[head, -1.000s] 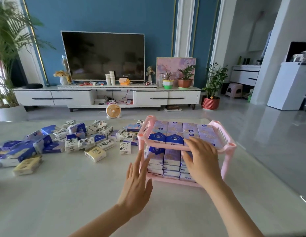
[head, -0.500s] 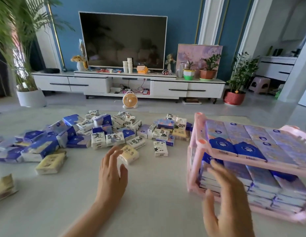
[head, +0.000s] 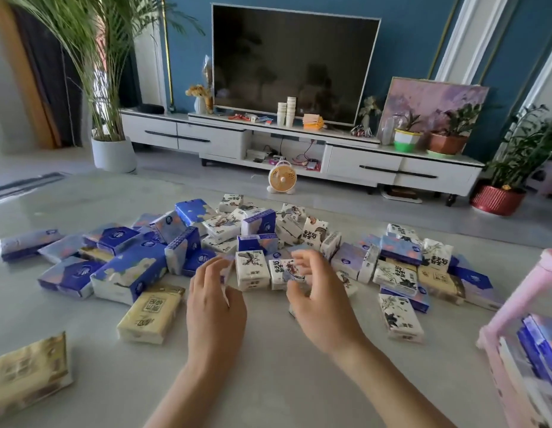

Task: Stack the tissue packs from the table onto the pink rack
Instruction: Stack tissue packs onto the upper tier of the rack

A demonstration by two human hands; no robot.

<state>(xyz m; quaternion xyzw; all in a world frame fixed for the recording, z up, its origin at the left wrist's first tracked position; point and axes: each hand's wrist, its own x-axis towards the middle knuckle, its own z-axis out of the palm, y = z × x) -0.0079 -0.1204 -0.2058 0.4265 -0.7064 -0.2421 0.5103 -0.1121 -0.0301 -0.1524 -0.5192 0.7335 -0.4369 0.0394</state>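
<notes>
A: Hands swung off pink rack (head: 515, 301); left hand (head: 216, 307), right hand (head: 321, 307) now over tissue packs (head: 253, 270) left of it, fingers loosely curled, empty.
B: Progress?
A: Rack part-filled; dozens left.

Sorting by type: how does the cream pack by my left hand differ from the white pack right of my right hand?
The cream pack is yellowish with brown print; the white pack bears dark ink drawings. The cream pack looks bigger than the white pack. Both lie flat on the table.
</notes>
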